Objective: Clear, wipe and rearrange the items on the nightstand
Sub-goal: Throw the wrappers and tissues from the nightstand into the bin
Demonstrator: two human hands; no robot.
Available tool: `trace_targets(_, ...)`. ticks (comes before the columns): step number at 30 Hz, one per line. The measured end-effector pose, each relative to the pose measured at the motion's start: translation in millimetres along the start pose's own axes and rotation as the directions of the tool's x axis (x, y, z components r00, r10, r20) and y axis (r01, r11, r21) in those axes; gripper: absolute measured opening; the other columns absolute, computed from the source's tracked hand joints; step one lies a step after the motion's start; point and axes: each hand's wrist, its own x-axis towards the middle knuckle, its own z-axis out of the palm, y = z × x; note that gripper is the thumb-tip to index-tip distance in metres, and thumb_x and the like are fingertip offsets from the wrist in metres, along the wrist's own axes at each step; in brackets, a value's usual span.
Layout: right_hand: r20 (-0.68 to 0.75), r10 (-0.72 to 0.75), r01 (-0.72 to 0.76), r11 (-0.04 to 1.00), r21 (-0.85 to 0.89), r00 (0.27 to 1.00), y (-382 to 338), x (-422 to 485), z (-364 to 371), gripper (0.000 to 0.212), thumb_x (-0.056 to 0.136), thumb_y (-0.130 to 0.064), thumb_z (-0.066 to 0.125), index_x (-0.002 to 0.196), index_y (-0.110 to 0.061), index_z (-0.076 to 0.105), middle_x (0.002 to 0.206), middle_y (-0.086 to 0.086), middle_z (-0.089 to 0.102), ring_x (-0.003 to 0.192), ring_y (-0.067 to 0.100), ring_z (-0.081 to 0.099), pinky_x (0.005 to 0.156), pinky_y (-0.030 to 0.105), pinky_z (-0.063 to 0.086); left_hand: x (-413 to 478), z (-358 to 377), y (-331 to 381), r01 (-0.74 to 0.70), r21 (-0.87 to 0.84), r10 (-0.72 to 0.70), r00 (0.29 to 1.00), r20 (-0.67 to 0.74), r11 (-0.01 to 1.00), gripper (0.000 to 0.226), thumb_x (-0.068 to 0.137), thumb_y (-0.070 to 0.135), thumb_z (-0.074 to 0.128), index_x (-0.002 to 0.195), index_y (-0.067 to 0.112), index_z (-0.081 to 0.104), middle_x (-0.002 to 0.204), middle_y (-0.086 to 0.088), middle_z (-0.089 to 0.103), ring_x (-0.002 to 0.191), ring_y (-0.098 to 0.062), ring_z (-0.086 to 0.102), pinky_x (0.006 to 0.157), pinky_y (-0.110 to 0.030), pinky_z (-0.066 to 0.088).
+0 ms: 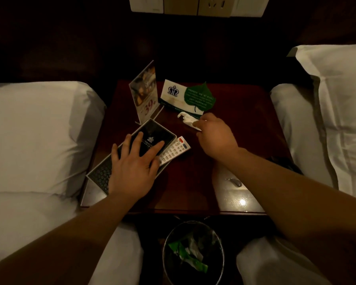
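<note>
Left grip: left hand (pixel 132 161) flat, fingers spread, pressing black rectangular booklet (pixel 152 130) beside white plastic remote (pixel 173 151).
Right grip: right hand (pixel 214 136) pinches crumpled white tissue (pixel 186 118) on dark reddish wooden desk (pixel 245 120).
Risk: a careless sweep could topple the clear acrylic menu stand (pixel 144 93).

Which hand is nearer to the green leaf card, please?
Right. The right hand pinches a tissue in front of the card; the left hand rests farther away on the folder.
</note>
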Motion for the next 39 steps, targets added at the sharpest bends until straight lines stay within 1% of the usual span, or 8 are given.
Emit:
trace_targets(8, 0.114, -0.026, 0.044, 0.987, -0.154, 0.993, 9.6, 0.3, 10.8, 0.034, 0.095, -0.017, 0.056, 0.129, -0.013, 0.060, 0.134, 0.008, 0.052, 0.115, 0.029, 0.047, 0.090, 0.038, 0.051, 0.2, 4.3, -2.1, 0.000, 0.012, 0.000, 1.000, -0.010, 1.000, 0.047, 0.099, 0.052, 0.025, 0.146, 0.050, 0.032, 0.160, -0.010, 0.029, 0.149, -0.035, 0.018, 0.115, -0.066, 0.017)
trace_targets(17, -0.094, -0.013, 0.020, 0.997, 0.072, 0.995, 19.3, -33.3, 1.7, 0.017, 0.088, -0.026, 0.068, 0.095, -0.012, 0.075, 0.097, 0.005, 0.069, 0.090, 0.021, 0.061, 0.072, 0.029, 0.046, 0.4, 1.0, 0.2, 0.019, 0.000, -0.019, 1.000, 0.003, 1.000, 0.050, 0.098, 0.054, 0.021, 0.146, 0.050, 0.032, 0.161, -0.009, 0.027, 0.150, -0.033, 0.015, 0.116, -0.065, 0.015)
trace_targets(20, -0.142, 0.087, -0.054, 0.974, 0.219, 0.986, 21.4, -43.5, 0.6, 0.008, 0.083, -0.018, 0.073, 0.090, -0.016, 0.071, 0.089, 0.003, 0.070, 0.074, 0.016, 0.064, 0.061, 0.024, 0.046, 0.0, 0.0, 1.1, 0.017, 0.001, -0.017, 1.000, 0.006, 1.000, 0.050, 0.098, 0.054, 0.021, 0.146, 0.049, 0.033, 0.161, -0.009, 0.027, 0.150, -0.034, 0.016, 0.116, -0.065, 0.015)
trace_targets(22, -0.173, 0.168, -0.103, 0.938, 0.332, 0.971, 21.2, -50.6, -1.0, 0.017, 0.081, -0.014, 0.072, 0.097, -0.016, 0.067, 0.088, 0.003, 0.070, 0.066, 0.014, 0.062, 0.055, 0.027, 0.051, 0.2, -0.3, 1.4, 0.013, 0.007, -0.013, 1.000, 0.008, 1.000, 0.050, 0.098, 0.053, 0.023, 0.146, 0.049, 0.033, 0.161, -0.010, 0.028, 0.150, -0.035, 0.016, 0.116, -0.065, 0.015)
trace_targets(25, -0.206, 0.199, -0.092, 0.895, 0.435, 0.958, 20.7, -64.1, -5.9, 0.028, 0.082, -0.010, 0.068, 0.109, -0.015, 0.071, 0.099, 0.003, 0.071, 0.078, 0.015, 0.065, 0.064, 0.027, 0.053, 0.2, -0.1, 0.6, 0.006, 0.002, -0.006, 1.000, 0.002, 1.000, 0.048, 0.099, 0.052, 0.026, 0.146, 0.048, 0.034, 0.160, -0.010, 0.028, 0.149, -0.035, 0.017, 0.115, -0.066, 0.015)
trace_targets(31, -0.205, 0.221, -0.067, 0.819, 0.570, 0.954, 1.3, -112.0, -21.6, 0.019, 0.082, -0.004, 0.070, 0.097, -0.015, 0.077, 0.092, -0.003, 0.067, 0.078, 0.007, 0.062, 0.064, 0.015, 0.049, -0.4, -1.5, 1.6, 0.004, -0.009, -0.004, 1.000, -0.001, 1.000, 0.046, 0.100, 0.050, 0.031, 0.146, 0.047, 0.036, 0.159, -0.012, 0.030, 0.149, -0.037, 0.018, 0.115, -0.067, 0.015)
trace_targets(35, -0.217, 0.160, 0.009, 0.786, 0.619, 0.963, -7.5, -159.7, -25.1, 0.023, 0.082, -0.002, 0.072, 0.094, -0.021, 0.077, 0.091, -0.006, 0.064, 0.077, 0.008, 0.062, 0.063, 0.022, 0.051, -1.3, -1.3, 0.8, -0.001, -0.008, 0.001, 1.000, -0.012, 1.000, 0.046, 0.100, 0.049, 0.033, 0.145, 0.047, 0.037, 0.159, -0.013, 0.031, 0.148, -0.038, 0.019, 0.114, -0.067, 0.017)
trace_targets(39, -0.036, 0.072, -0.034, 0.782, 0.622, 0.997, -13.4, -216.6, -0.2, 0.027, 0.082, -0.002, 0.073, 0.095, -0.025, 0.078, 0.091, -0.016, 0.060, 0.079, 0.005, 0.061, 0.061, 0.013, 0.049, 0.5, -0.3, 1.3, 0.006, -0.005, -0.006, 1.000, -0.004, 1.000, 0.045, 0.100, 0.048, 0.033, 0.145, 0.047, 0.037, 0.159, -0.012, 0.030, 0.148, -0.037, 0.019, 0.115, -0.066, 0.015)
